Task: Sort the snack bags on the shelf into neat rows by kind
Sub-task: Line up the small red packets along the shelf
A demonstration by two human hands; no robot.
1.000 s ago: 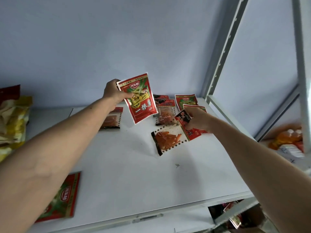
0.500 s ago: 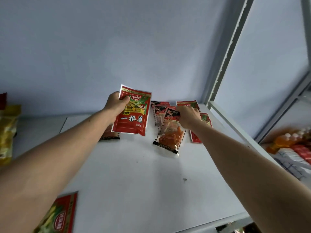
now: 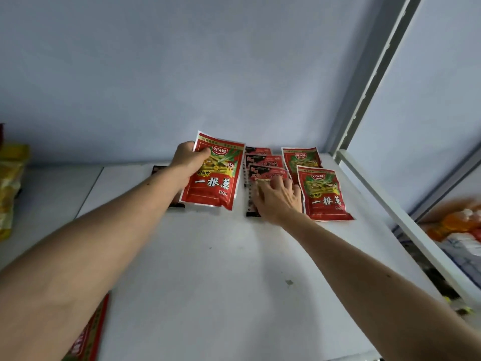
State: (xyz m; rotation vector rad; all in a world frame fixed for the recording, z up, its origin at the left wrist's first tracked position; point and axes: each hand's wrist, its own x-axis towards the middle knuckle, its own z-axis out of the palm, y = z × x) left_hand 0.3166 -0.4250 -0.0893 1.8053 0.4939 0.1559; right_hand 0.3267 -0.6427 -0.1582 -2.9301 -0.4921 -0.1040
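Note:
My left hand (image 3: 188, 162) holds a large red snack bag (image 3: 214, 175) by its top left corner, above the back of the white shelf (image 3: 208, 269). My right hand (image 3: 277, 198) lies flat, fingers spread, on the nearest of a column of small clear-and-red snack bags (image 3: 264, 164); I cannot tell whether it grips that bag. Two red bags of the same kind as the held one lie to the right, one at the back (image 3: 302, 158) and one nearer (image 3: 324, 195). Another small bag (image 3: 159, 169) lies mostly hidden behind my left wrist.
A further red bag (image 3: 89, 334) lies at the shelf's front left under my left forearm. Yellow packets (image 3: 10, 183) sit at the far left. A white shelf post (image 3: 374, 74) and rail (image 3: 406, 222) bound the right side, with orange goods (image 3: 458, 222) beyond.
My right hand has lowered the small orange-filled bag onto the column of small bags and now lies flat on it. My left hand has brought the large red bag lower and upright.

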